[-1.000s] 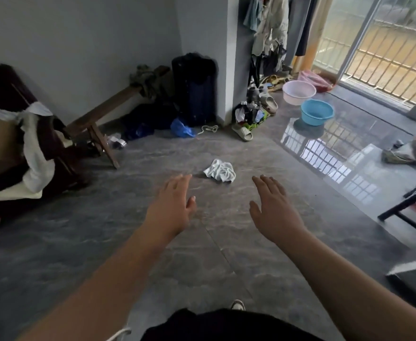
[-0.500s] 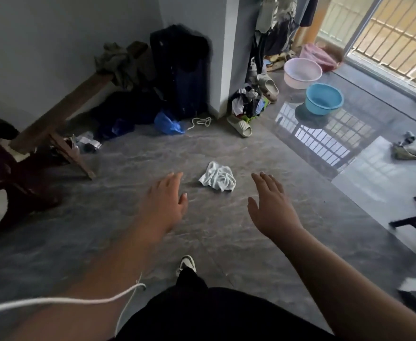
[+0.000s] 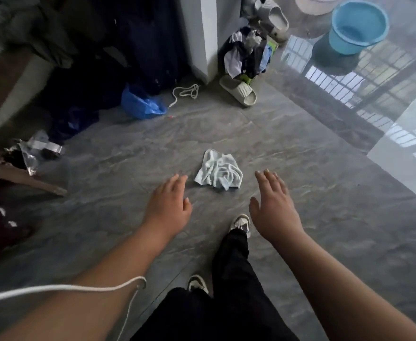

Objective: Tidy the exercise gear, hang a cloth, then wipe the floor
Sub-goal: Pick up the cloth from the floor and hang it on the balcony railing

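on glossy grey tile (image 3: 300, 217), crumpled pale cloth (image 3: 218, 174), perhaps terry; both hands flat, empty.

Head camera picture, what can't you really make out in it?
- Pink basin: head view, cut off by the top edge; only its lower wall shows.
- Dark heap by the wall: head view, shadowed and blurred; separate items cannot be told.
- White cord: head view, runs off the left edge; its source is hidden.
- Palms of the left hand and right hand: turned away from the camera.
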Demonstrator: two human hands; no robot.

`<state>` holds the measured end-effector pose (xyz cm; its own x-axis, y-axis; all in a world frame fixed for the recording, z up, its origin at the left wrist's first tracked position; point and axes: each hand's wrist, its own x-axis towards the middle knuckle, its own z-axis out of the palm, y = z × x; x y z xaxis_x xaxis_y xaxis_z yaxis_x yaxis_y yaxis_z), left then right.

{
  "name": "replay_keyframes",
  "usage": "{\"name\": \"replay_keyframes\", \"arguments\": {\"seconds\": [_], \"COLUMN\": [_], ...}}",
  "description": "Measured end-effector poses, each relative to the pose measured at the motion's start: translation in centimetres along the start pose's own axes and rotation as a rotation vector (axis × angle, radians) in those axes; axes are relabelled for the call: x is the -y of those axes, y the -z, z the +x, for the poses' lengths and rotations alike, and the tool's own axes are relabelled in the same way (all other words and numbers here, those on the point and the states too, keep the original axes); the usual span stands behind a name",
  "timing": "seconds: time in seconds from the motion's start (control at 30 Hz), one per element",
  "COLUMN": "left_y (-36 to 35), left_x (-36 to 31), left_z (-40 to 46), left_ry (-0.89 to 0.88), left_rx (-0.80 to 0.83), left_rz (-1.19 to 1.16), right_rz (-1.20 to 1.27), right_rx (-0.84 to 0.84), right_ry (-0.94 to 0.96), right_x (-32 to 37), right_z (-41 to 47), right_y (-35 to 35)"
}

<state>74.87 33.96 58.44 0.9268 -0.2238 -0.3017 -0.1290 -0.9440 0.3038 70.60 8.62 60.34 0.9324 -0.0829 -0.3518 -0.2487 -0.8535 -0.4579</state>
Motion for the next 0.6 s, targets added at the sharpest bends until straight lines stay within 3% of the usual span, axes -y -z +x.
{"name": "replay_keyframes", "arguments": {"seconds": [0.23,0.6], "left_y": [-18.6,-47.8], "left_x": [4.6,19.8], "left_z": [15.8,31.6], "left_ry": [0.035,-0.025], "left_rx": [0.158,0.334], "left_rz": [0.052,0.115], "right_rz": [-0.057,-0.116], "right_rx": [0.095,0.244], "right_ry": [0.045,0.040], "right_x": [-8.7,-19.7], "right_z": [17.5,34.0], "right_y": [-17.6,-47.2]}}
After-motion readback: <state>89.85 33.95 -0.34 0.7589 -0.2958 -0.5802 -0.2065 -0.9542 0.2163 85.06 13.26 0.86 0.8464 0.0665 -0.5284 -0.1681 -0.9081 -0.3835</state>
